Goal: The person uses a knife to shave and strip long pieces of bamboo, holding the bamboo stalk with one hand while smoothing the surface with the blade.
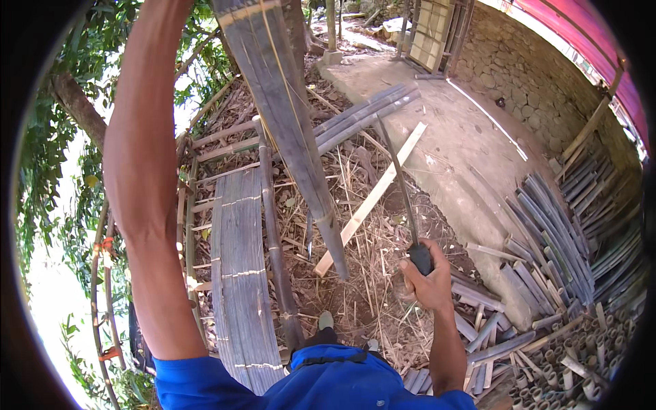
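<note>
My right hand (433, 285) is closed round the dark handle of a long, thin-bladed machete (404, 188). The blade points up and away from me. On the left, my bare left arm (143, 178) reaches up past the top of the picture, so its hand is hidden. Beside that arm stands a split, flattened bamboo panel (281, 102), dark grey and narrowing toward its lower end. Its upper end runs out of the picture, and the machete is apart from it. A second flattened bamboo panel (240, 256) lies along a bamboo pole rack (268, 205).
A pale wooden strip (372, 198) lies across straw-littered ground. Several dark bamboo poles (369, 113) rest beyond it. Stacks of split bamboo (557, 236) and cut bamboo ends (567, 365) fill the right side. A stone wall (509, 65) stands behind the dirt path (437, 109).
</note>
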`<action>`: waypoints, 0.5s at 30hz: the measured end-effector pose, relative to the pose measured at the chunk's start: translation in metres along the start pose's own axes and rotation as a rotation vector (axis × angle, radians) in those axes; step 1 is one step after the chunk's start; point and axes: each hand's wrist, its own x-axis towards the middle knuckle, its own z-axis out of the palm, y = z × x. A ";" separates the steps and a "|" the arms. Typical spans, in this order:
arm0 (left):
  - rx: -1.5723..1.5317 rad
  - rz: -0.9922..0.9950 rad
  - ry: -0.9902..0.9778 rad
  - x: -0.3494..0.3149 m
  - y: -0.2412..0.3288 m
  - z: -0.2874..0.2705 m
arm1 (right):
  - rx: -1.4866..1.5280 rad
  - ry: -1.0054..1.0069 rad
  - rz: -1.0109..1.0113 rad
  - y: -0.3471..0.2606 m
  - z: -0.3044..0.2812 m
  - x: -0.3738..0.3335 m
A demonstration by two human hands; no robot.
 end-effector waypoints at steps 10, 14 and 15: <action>0.168 -0.479 -0.032 -0.040 -0.177 -0.026 | 0.081 0.052 -0.022 -0.036 0.044 0.023; 0.004 -0.455 -0.258 -0.074 -0.201 -0.049 | 0.143 -0.067 0.127 -0.069 0.068 0.020; -0.024 -0.507 -0.271 -0.070 -0.198 -0.050 | 0.085 -0.046 0.017 -0.068 0.072 0.025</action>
